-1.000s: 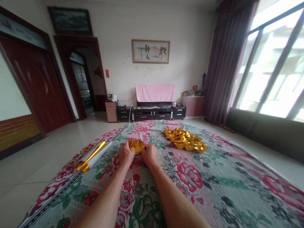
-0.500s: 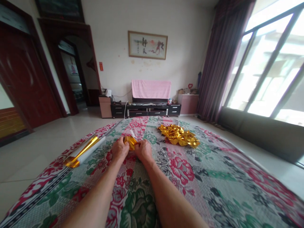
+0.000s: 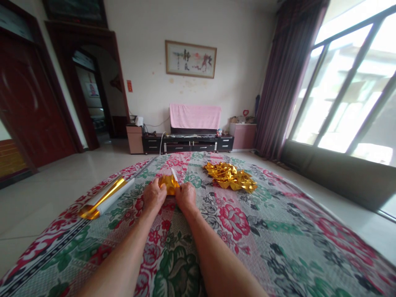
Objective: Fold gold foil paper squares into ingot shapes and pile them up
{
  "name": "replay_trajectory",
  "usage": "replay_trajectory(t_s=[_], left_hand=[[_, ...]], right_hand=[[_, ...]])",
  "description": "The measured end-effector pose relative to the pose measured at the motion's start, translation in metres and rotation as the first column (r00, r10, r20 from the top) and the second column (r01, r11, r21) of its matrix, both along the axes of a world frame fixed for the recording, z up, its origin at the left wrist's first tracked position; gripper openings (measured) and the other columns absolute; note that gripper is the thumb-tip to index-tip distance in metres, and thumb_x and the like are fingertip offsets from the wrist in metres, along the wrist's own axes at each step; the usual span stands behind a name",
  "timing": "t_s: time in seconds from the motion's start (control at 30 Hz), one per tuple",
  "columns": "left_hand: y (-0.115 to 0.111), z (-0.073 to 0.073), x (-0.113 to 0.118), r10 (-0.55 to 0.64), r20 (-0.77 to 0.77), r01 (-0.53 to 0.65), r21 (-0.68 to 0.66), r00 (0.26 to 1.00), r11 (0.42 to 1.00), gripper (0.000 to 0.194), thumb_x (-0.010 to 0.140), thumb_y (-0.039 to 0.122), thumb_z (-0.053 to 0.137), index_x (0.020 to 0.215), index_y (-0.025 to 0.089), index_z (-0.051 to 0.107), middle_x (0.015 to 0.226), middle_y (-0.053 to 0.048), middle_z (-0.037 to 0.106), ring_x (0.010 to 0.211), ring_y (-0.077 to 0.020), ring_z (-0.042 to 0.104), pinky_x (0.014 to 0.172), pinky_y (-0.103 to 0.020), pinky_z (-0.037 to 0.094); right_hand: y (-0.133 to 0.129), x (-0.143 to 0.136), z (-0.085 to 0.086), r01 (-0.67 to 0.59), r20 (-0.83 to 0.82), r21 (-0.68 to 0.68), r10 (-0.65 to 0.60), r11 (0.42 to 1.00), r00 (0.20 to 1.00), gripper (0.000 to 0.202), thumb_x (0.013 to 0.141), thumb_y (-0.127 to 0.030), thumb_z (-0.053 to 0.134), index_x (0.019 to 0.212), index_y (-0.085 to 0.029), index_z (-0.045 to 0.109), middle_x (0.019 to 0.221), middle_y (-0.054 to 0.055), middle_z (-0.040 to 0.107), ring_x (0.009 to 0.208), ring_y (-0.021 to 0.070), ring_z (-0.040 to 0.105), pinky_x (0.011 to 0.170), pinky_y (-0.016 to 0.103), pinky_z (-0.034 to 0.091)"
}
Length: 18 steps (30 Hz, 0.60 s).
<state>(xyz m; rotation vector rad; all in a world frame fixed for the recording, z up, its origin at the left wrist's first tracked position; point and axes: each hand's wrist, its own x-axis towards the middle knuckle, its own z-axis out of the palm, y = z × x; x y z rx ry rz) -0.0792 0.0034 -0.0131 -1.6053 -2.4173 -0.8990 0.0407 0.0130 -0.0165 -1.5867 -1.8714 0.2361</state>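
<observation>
Between my two hands is a small piece of gold foil paper (image 3: pixel 168 184), with a white edge sticking up at its right side. My left hand (image 3: pixel 154 194) is closed on the paper's left end, fingers pinched together. On the right end, my right hand (image 3: pixel 187 196) pinches it the same way. Both hands stay low over the flowered cloth (image 3: pixel 234 220). Beyond my right hand lies a heap of folded gold paper pieces (image 3: pixel 229 176). To the left rests a loose roll of gold paper (image 3: pixel 107 198), its white back showing.
The flowered cloth covers a wide surface with a curved far edge. Past it stand a low black cabinet (image 3: pixel 189 145) and a pink cloth (image 3: pixel 195 116) draped over something. A dark curtain (image 3: pixel 280 82) and windows are at the right, a red door (image 3: pixel 26 95) at the left.
The gold paper between my hands looks flatter and wider, and its white edge now stands up at the right. The whole view has shifted slightly.
</observation>
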Motion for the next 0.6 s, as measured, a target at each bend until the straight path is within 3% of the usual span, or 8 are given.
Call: replay_trajectory(t_s=[0.23, 0.4, 0.6], left_hand=[[0.0013, -0.0023, -0.0012, -0.026, 0.058, 0.023, 0.053, 0.998, 0.998, 0.040, 0.083, 0.032, 0.039, 0.114, 0.014, 0.055, 0.098, -0.013, 0.067, 0.090, -0.0246, 0.062, 0.078, -0.031, 0.045], [0.0014, -0.0012, 0.0000, -0.012, 0.083, 0.004, 0.097, 0.997, 0.995, 0.042, 0.086, 0.035, 0.033, 0.111, 0.013, 0.058, 0.098, -0.015, 0.067, 0.091, -0.0249, 0.062, 0.080, -0.031, 0.045], [0.0020, -0.0020, -0.0022, -0.010, 0.125, -0.002, 0.093, 0.992, 0.996, 0.040, 0.080, 0.025, 0.042, 0.116, 0.013, 0.056, 0.102, -0.015, 0.066, 0.094, -0.0255, 0.061, 0.083, -0.032, 0.044]], right_hand=[[0.0000, 0.0017, -0.0014, -0.036, 0.016, -0.004, 0.036, 0.999, 0.999, 0.026, 0.081, -0.020, 0.044, 0.079, -0.011, 0.068, 0.088, 0.014, 0.065, 0.079, 0.0179, 0.060, 0.068, 0.023, 0.041], [0.0020, 0.0031, -0.0042, -0.098, 0.045, -0.010, 0.098, 0.995, 0.994, 0.025, 0.082, -0.016, 0.043, 0.081, -0.011, 0.068, 0.088, 0.013, 0.065, 0.078, 0.0173, 0.060, 0.067, 0.022, 0.040], [0.0046, 0.0070, -0.0050, -0.193, -0.015, 0.035, 0.194, 0.980, 0.981, 0.025, 0.081, -0.010, 0.040, 0.081, -0.011, 0.065, 0.089, 0.011, 0.064, 0.080, 0.0150, 0.058, 0.070, 0.020, 0.039]])
